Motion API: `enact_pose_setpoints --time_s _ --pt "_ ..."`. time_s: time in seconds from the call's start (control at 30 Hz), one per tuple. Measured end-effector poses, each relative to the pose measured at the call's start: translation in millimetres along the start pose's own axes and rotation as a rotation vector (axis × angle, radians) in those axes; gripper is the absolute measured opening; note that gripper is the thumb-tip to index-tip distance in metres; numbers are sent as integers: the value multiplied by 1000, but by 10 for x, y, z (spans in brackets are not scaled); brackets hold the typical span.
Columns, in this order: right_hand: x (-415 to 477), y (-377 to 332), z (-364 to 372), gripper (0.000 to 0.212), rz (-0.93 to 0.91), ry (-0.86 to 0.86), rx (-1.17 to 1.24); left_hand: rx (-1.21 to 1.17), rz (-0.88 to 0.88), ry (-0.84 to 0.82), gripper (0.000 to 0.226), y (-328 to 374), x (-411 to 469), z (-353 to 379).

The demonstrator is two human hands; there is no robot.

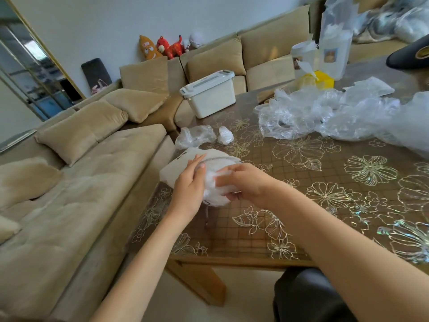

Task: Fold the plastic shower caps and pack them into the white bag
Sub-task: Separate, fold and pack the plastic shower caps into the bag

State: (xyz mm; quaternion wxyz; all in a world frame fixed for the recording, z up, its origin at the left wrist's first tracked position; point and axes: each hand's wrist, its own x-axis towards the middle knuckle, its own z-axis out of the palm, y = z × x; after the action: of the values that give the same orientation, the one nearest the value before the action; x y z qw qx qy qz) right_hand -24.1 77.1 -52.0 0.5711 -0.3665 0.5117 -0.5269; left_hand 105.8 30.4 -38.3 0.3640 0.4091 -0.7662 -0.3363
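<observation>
The white bag [178,168] lies at the table's left edge, its zipped mouth open toward me and stuffed with folded plastic caps [212,182]. My left hand [189,184] holds the bag's left lip, thumb at the zipper. My right hand [243,182] presses its fingers onto the plastic in the mouth, thumb curled under the bundle. Two small folded caps, one looser [196,135] and one tight [225,135], sit just beyond the bag. A large heap of loose clear caps [336,117] spreads across the table's far right.
The table [325,205] has a brown flowered cover. A white lidded box [210,96] stands at its far left corner, a yellow box [321,80] and clear packets [334,43] behind the heap. A beige sofa [81,182] runs along the left. A dark chair seat [308,296] is below.
</observation>
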Motion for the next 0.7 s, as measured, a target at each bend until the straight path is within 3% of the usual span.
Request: enact_pose_setpoints --time_s 0.13,0.2,0.33,0.43,0.53,0.7 --pt "89 94 84 17 99 281 -26 -7 46 14 34 26 -26 -14" --pt "98 100 86 28 162 340 -50 33 46 -8 35 19 -57 8" --pt "23 -45 164 25 146 202 170 47 65 -43 36 16 -174 107" --pt "37 38 206 15 187 300 225 73 106 -25 37 6 -251 186" --pt "83 179 186 23 194 358 176 201 182 -49 39 -44 -329 284" --pt "124 126 115 23 261 143 159 344 238 -90 44 -251 -322 299"
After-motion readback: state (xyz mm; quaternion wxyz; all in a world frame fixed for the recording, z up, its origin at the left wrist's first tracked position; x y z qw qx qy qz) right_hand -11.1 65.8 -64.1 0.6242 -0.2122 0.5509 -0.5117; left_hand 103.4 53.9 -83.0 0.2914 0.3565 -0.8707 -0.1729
